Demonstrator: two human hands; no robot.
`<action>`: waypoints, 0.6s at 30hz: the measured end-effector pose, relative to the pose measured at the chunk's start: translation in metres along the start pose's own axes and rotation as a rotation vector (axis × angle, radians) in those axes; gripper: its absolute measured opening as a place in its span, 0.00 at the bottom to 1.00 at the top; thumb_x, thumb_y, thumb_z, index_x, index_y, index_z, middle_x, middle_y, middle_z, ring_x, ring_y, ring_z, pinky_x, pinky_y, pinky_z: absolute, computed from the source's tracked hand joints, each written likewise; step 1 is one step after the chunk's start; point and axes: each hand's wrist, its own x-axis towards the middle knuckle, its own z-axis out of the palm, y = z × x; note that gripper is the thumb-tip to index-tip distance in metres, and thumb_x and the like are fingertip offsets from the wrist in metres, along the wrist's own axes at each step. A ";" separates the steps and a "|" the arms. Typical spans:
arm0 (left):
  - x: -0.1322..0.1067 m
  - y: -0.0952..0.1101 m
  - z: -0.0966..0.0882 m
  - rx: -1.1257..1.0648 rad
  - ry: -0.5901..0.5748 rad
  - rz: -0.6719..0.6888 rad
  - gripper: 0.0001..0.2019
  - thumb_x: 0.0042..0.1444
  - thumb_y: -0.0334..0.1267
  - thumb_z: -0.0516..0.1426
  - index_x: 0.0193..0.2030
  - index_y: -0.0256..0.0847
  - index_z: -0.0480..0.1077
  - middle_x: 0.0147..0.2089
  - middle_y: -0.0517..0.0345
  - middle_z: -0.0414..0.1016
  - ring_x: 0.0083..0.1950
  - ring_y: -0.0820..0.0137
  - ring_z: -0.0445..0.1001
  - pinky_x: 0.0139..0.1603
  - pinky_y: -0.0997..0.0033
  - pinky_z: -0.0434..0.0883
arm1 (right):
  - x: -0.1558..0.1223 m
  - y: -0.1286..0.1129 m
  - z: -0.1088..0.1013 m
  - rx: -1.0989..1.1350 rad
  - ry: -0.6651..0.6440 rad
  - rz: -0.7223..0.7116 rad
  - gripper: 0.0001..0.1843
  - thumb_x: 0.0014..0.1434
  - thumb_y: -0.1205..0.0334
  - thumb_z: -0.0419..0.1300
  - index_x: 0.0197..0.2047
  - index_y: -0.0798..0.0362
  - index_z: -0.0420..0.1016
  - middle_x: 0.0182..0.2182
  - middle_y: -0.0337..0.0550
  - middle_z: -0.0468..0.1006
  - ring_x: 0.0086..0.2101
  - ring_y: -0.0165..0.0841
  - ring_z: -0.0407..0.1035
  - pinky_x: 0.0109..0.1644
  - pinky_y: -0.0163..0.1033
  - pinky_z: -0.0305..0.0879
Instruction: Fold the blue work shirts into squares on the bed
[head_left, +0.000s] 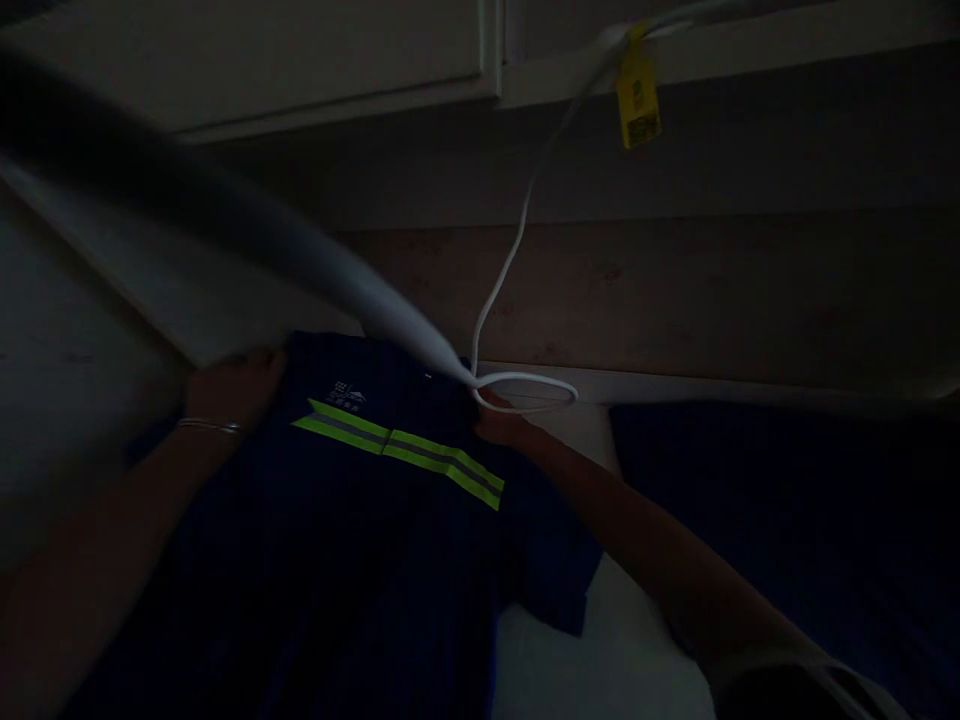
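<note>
A dark blue short-sleeved work shirt is spread out front up, with a yellow-green and grey reflective stripe across its chest and a small white print above it. My left hand, with a thin bracelet at the wrist, is closed on the shirt's shoulder at the left. At the other shoulder, near the collar, my right hand is closed on the fabric. A white cable hangs in front of the right hand and partly covers it. Dim light hides most finger detail.
The cable's blurred near length crosses from the upper left and ends in a loop. A yellow tag hangs from it at the top. Another dark blue cloth lies at the right on the pale surface. Pale cabinet panels overhang the back.
</note>
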 end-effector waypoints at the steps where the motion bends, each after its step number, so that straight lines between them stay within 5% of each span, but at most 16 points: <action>1: 0.014 0.005 0.008 0.090 -0.007 0.048 0.22 0.69 0.32 0.36 0.61 0.26 0.61 0.56 0.38 0.69 0.53 0.51 0.69 0.50 0.44 0.65 | 0.004 0.010 0.006 -0.034 -0.019 0.042 0.52 0.49 0.75 0.56 0.74 0.61 0.38 0.71 0.57 0.47 0.66 0.44 0.52 0.69 0.48 0.54; 4: 0.050 0.023 0.032 0.213 0.047 0.150 0.21 0.69 0.30 0.36 0.57 0.23 0.63 0.53 0.38 0.70 0.54 0.54 0.69 0.52 0.48 0.64 | 0.013 0.029 0.019 -0.120 -0.070 0.159 0.50 0.51 0.72 0.57 0.74 0.59 0.40 0.71 0.57 0.49 0.64 0.46 0.57 0.65 0.47 0.60; 8: 0.084 0.027 0.047 0.188 0.138 0.152 0.21 0.70 0.29 0.35 0.52 0.18 0.65 0.49 0.41 0.71 0.58 0.50 0.66 0.56 0.43 0.59 | 0.029 0.039 0.025 -0.234 -0.030 0.240 0.49 0.54 0.68 0.56 0.75 0.55 0.38 0.69 0.55 0.56 0.62 0.49 0.61 0.60 0.50 0.65; 13: 0.109 0.033 0.059 0.155 0.144 0.134 0.23 0.70 0.29 0.33 0.51 0.17 0.65 0.50 0.41 0.70 0.59 0.50 0.65 0.57 0.42 0.57 | 0.041 0.045 0.028 -0.337 -0.117 0.319 0.46 0.55 0.66 0.57 0.74 0.52 0.42 0.72 0.56 0.44 0.53 0.49 0.71 0.52 0.50 0.70; 18: 0.110 0.092 0.095 0.057 0.214 0.197 0.21 0.67 0.28 0.40 0.62 0.26 0.63 0.58 0.33 0.68 0.60 0.51 0.65 0.58 0.45 0.59 | 0.030 0.048 0.035 -0.408 -0.138 0.215 0.39 0.55 0.66 0.59 0.69 0.50 0.55 0.73 0.54 0.39 0.56 0.49 0.67 0.55 0.53 0.67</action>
